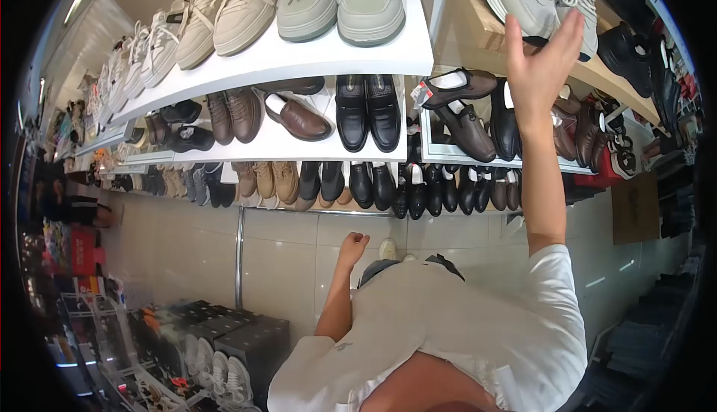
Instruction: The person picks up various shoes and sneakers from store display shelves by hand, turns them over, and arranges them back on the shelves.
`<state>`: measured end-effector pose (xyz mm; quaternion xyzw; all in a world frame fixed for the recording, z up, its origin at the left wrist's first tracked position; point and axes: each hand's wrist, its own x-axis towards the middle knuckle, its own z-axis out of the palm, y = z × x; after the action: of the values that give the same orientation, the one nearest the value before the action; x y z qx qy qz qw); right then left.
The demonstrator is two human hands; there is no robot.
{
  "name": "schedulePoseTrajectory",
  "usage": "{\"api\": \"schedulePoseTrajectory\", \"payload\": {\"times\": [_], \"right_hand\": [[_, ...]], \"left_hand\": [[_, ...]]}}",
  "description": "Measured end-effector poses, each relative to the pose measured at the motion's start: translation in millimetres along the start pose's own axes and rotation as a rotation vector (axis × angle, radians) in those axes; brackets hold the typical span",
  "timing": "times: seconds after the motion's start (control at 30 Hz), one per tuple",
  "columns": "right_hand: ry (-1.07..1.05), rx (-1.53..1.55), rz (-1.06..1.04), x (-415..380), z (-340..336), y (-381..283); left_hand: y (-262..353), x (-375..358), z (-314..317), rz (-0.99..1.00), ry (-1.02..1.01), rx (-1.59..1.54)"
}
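Note:
My right hand (pixel 544 68) is raised at the toes of a pair of light grey sneakers (pixel 523 1) on the wooden shelf (pixel 620 79). Its thumb and fingers are spread apart, and the fingers overlap the toe of the right-hand shoe. Below that shelf, behind my wrist, are brown leather shoes (pixel 469 132) and black ones, partly covered by my forearm. My left hand (pixel 354 248) hangs low by my waist over the tiled floor, its fingers curled in with nothing showing in them.
A white shelf (pixel 314 76) at the left carries beige and grey-green sneakers (pixel 371 8). Black loafers (pixel 367 113) stand on the shelf beneath, with more shoes in a row (pixel 418 191) lower down. Dark shoe boxes (pixel 246 345) are stacked behind me at the lower left.

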<state>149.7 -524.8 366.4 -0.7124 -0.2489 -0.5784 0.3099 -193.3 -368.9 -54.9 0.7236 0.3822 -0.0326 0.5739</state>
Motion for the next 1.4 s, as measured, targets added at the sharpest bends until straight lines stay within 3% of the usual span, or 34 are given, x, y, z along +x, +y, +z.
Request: {"api": "schedulePoseTrajectory", "payload": {"times": [0.03, 0.1, 0.17, 0.23, 0.3, 0.37, 0.43, 0.57, 0.63, 0.8, 0.87, 1.0, 1.07, 1.13, 1.4], "right_hand": [[0.076, 0.033, -0.009, -15.4, -11.0, -7.4], [-0.043, 0.226, 0.019, -61.6, -37.2, -16.8], [-0.27, 0.368, 0.104, -127.8, -51.7, -15.5], [-0.643, 0.408, 0.248, -200.2, -64.2, -12.6], [-0.874, 0.38, 0.506, -279.6, -90.0, 2.1], [-1.223, 0.217, 0.484, -361.6, -128.8, 37.0], [-1.268, 0.23, 0.738, -439.4, -164.8, 70.6], [-1.655, 0.073, 0.661, -449.6, -213.0, 102.4], [-1.716, 0.114, 0.599, -453.8, -218.6, 107.1], [-1.62, 0.295, 0.541, -450.6, -199.6, 92.9], [-1.523, 0.428, 0.462, -435.1, -180.1, 78.7], [-1.431, 0.499, 0.443, -437.3, -142.3, 63.6], [-1.377, 0.624, 0.454, -423.4, -114.8, 45.2], [-1.499, 0.623, 0.456, -377.8, -85.6, 17.2], [-1.155, 0.65, 0.117, -267.3, 89.5, -79.5]], "left_hand": [[-16.5, -1.8, -2.6, -0.051, 0.032, 0.046], [-41.1, -9.4, -1.9, -0.174, 0.07, -0.104], [-76.7, -19.0, 1.8, -0.29, 0.102, -0.247], [-132.7, -31.4, 11.3, -0.54, 0.164, -0.402], [-193.2, -58.7, 18.4, -0.843, 0.261, -0.339], [-227.5, -99.9, 25.1, -0.98, 0.28, -0.295], [-244.9, -133.7, 32.1, -0.915, 0.225, -0.226], [-273.6, -183.4, 57.1, -0.764, 0.194, -0.143], [-270.5, -196.5, 68.7, -0.756, 0.212, -0.151], [-243.0, -182.3, 68.9, -0.877, 0.38, -0.345], [-252.9, -166.8, 61.6, -0.779, 0.329, -0.103], [-190.9, -148.8, 46.7, -0.791, 0.449, -0.32], [-164.3, -136.4, 36.3, -0.693, 0.54, -0.497], [-137.7, -127.3, 21.6, -0.621, 0.558, -0.558], [-69.5, -84.7, -56.6, -0.368, 0.541, -0.78]]}}
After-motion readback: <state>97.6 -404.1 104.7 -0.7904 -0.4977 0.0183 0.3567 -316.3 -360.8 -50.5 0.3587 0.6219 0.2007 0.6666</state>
